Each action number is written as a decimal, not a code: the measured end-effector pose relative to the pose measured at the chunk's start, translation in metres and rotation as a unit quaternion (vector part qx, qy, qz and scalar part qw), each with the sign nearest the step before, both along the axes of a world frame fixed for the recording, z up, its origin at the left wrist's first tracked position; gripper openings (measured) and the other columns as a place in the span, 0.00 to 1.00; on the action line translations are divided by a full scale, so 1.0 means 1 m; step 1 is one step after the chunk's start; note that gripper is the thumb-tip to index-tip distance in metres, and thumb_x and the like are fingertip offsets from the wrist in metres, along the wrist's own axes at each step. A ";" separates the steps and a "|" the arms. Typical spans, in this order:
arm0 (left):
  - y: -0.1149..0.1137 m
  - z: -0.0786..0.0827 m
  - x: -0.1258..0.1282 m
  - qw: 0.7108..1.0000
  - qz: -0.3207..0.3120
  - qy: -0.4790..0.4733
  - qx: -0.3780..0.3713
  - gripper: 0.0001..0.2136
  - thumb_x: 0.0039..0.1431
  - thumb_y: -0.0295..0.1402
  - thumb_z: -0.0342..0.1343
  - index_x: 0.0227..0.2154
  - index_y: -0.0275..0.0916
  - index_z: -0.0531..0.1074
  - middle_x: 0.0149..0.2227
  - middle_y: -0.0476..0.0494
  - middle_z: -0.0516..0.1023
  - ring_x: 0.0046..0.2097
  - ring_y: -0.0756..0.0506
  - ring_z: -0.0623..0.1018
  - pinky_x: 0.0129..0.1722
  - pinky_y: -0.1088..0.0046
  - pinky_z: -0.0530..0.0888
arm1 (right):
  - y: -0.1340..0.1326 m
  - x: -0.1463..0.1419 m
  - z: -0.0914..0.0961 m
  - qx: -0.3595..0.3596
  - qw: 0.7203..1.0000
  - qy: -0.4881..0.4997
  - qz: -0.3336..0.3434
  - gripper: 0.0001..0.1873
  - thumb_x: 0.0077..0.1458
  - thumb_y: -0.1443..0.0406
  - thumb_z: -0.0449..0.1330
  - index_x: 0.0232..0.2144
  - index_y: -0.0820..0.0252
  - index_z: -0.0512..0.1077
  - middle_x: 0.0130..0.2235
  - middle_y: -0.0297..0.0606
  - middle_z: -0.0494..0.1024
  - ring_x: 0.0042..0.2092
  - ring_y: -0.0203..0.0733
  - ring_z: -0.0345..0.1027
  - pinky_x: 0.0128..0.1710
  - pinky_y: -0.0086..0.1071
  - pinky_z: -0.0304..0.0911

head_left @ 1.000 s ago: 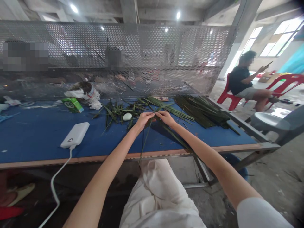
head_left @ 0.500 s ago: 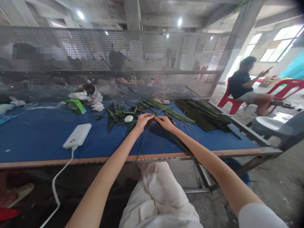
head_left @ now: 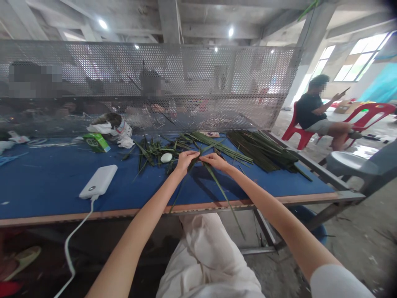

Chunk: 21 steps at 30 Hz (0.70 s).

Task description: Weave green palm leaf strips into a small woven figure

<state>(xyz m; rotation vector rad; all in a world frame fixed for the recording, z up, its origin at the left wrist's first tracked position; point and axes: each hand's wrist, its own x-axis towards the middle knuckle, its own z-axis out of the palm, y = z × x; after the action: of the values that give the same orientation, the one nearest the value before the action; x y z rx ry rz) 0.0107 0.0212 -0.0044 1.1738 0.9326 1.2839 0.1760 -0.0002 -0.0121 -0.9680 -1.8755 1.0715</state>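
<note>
Fingers [head_left: 190, 156] pinch palm-leaf strips [head_left: 221, 192]; green carton [head_left: 96, 142] label unreadable.

Narrow green palm-leaf strips [head_left: 198, 159] cross and bunch together between a person's left hand [head_left: 185, 162] and right hand [head_left: 215, 162], pinched by the fingertips just above a blue worktable [head_left: 56, 194]. One long, flat strip [head_left: 225, 200] slants down from the right hand past the table edge, its pointed tip hanging free; a thinner strip [head_left: 177, 194] falls toward the edge from the left hand. A loose tangle of cut leaves [head_left: 151, 155] lies just beyond the left hand.
</note>
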 end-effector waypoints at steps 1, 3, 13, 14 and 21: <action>0.001 -0.001 0.000 1.000 0.002 0.003 0.001 0.11 0.31 0.33 0.71 0.20 0.34 0.78 0.21 0.47 0.76 0.26 0.48 0.74 0.33 0.70 0.70 | -0.001 0.000 0.000 0.000 1.000 0.003 0.001 0.29 0.51 0.42 0.55 0.21 0.63 0.67 0.17 0.27 0.57 0.22 0.29 0.47 0.22 0.27 0.41; 0.002 -0.002 0.000 1.000 0.012 0.007 0.007 0.11 0.32 0.33 0.71 0.20 0.35 0.78 0.21 0.47 0.76 0.26 0.48 0.74 0.33 0.70 0.71 | -0.001 -0.001 0.000 -0.001 1.000 0.006 0.002 0.29 0.51 0.42 0.55 0.21 0.63 0.67 0.17 0.27 0.58 0.22 0.30 0.47 0.22 0.27 0.42; -0.007 0.008 0.002 0.999 -0.035 -0.014 -0.021 0.10 0.34 0.31 0.70 0.21 0.34 0.77 0.21 0.47 0.76 0.24 0.50 0.74 0.31 0.73 0.71 | 0.007 0.003 -0.004 -0.031 0.990 0.086 -0.108 0.30 0.50 0.40 0.55 0.23 0.62 0.67 0.19 0.29 0.61 0.21 0.31 0.53 0.22 0.27 0.49; -0.008 0.009 0.003 0.999 -0.042 -0.008 -0.025 0.10 0.35 0.31 0.70 0.21 0.33 0.77 0.21 0.47 0.76 0.24 0.50 0.73 0.30 0.73 0.70 | 0.006 0.004 -0.003 -0.026 0.989 0.098 -0.105 0.29 0.50 0.41 0.57 0.24 0.62 0.69 0.19 0.28 0.61 0.22 0.31 0.53 0.23 0.27 0.49; -0.010 0.009 0.002 0.994 -0.087 0.031 -0.057 0.05 0.43 0.29 0.66 0.22 0.32 0.77 0.21 0.46 0.77 0.23 0.50 0.74 0.27 0.75 0.71 | 0.003 0.006 -0.004 -0.005 0.991 0.111 -0.075 0.23 0.47 0.47 0.63 0.25 0.62 0.72 0.21 0.28 0.61 0.24 0.30 0.52 0.24 0.26 0.48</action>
<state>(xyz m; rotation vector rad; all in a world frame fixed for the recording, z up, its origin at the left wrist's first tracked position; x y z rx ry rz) 0.0125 0.0113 0.0044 1.1833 0.9149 1.0461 0.1816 0.0027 -0.0160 -0.9386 -1.5935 1.0522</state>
